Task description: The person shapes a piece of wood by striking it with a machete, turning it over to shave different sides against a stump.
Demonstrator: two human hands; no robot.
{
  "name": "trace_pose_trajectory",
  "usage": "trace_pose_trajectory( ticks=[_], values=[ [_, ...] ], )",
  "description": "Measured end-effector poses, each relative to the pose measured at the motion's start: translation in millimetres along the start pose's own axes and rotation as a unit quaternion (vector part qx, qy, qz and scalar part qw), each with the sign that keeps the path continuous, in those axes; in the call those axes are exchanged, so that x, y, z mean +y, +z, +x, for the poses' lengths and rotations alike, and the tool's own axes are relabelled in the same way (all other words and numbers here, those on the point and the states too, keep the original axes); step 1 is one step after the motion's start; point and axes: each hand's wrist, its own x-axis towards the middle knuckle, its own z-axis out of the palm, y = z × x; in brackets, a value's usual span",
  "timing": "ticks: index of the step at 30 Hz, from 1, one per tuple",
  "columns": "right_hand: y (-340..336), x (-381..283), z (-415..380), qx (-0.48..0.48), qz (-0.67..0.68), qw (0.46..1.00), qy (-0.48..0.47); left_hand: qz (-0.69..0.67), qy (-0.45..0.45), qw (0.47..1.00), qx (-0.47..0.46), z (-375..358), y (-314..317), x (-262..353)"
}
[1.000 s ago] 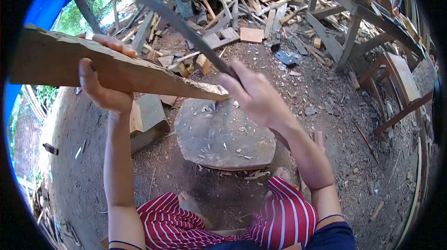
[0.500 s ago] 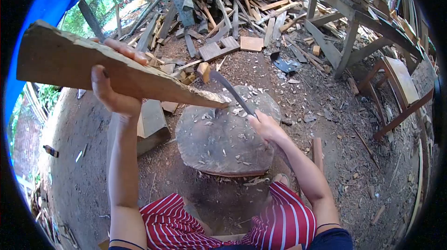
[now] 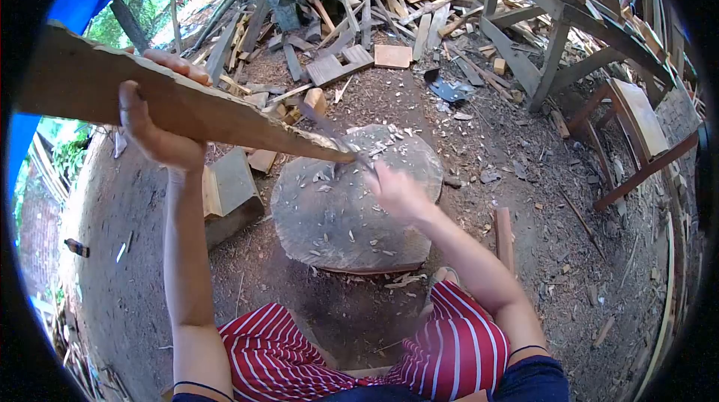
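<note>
A long wooden board (image 3: pixel 202 106) slants down from the upper left, its narrow end at the top of a round chopping block (image 3: pixel 337 230). My left hand (image 3: pixel 165 132) grips the board's wide part, thumb on the near face and fingers over the far edge. In my right hand (image 3: pixel 401 192) is a machete (image 3: pixel 329 129), its dark blade blurred by motion. The blade lies along the board's rough upper edge, close to the narrow end. Wood chips (image 3: pixel 386 144) are scattered over the block.
Behind the block lies a big heap of scrap wood (image 3: pixel 359 5). A wooden workbench (image 3: pixel 554 43) stands at the back right, near a wooden frame (image 3: pixel 636 132). Left of the block is a squared timber (image 3: pixel 232 192); a short reddish piece of wood (image 3: pixel 504 241) is at the right.
My right hand and the machete have moved left and inward, bringing the blade from above the block to the board's edge. The view has shifted slightly; the board stays in my left hand.
</note>
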Motion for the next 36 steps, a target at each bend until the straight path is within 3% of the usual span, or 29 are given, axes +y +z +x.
trace_pose_trajectory(
  ticks=[3,7,11,14,16,17,19,21,22,26,29,31,34,36],
  values=[
    [3.1,8.4,7.5,-0.015,0.010,0.999,0.041,0.018,0.000,1.000,0.016,-2.7,2.4,3.0],
    [-27.5,-7.8,9.2,-0.078,0.134,0.987,0.052,0.031,-0.034,0.998,0.042,-0.3,-9.1,-1.4],
    [-69.9,-46.5,-14.3,0.065,0.155,0.978,-0.123,0.045,-0.035,0.998,0.039,-3.7,-9.3,0.3],
    [-105.0,-81.1,-33.0,0.082,0.194,0.967,-0.142,0.068,-0.031,0.996,0.051,1.0,-6.4,1.8],
    [-107.2,-87.4,-34.8,0.192,0.203,0.935,-0.219,0.058,-0.036,0.997,0.048,1.4,-8.2,-2.0],
    [-99.3,-82.9,-32.2,0.188,0.198,0.937,-0.219,0.049,-0.039,0.997,0.040,1.2,-9.1,-2.2],
    [-58.0,-55.5,-14.3,0.112,0.090,0.987,-0.073,0.044,-0.030,0.998,0.036,0.3,-6.5,0.0],
    [5.9,-0.2,4.6,0.020,-0.051,0.998,0.015,0.103,-0.069,0.990,0.072,-3.1,-5.6,2.5],
    [13.1,16.1,10.0,0.003,-0.020,0.999,0.030,0.069,-0.044,0.997,0.015,-3.5,-9.9,0.6],
    [8.0,31.1,11.4,-0.031,0.033,0.998,0.050,0.072,-0.045,0.996,0.034,-8.5,-17.9,-2.7],
    [-28.7,-4.1,-3.4,-0.036,0.097,0.995,0.014,0.093,-0.049,0.992,0.064,-4.5,-21.5,-2.9],
    [-57.9,-31.1,-10.9,0.040,0.113,0.991,-0.065,0.096,-0.051,0.991,0.077,-4.0,-23.7,-6.0],
    [-103.8,-75.0,-26.9,0.074,0.180,0.976,-0.102,0.135,-0.081,0.984,0.085,0.0,-14.6,-0.1],
    [-116.9,-86.7,-31.0,0.180,0.199,0.937,-0.221,0.155,-0.054,0.982,0.096,5.0,-13.9,-5.6]
  ],
)
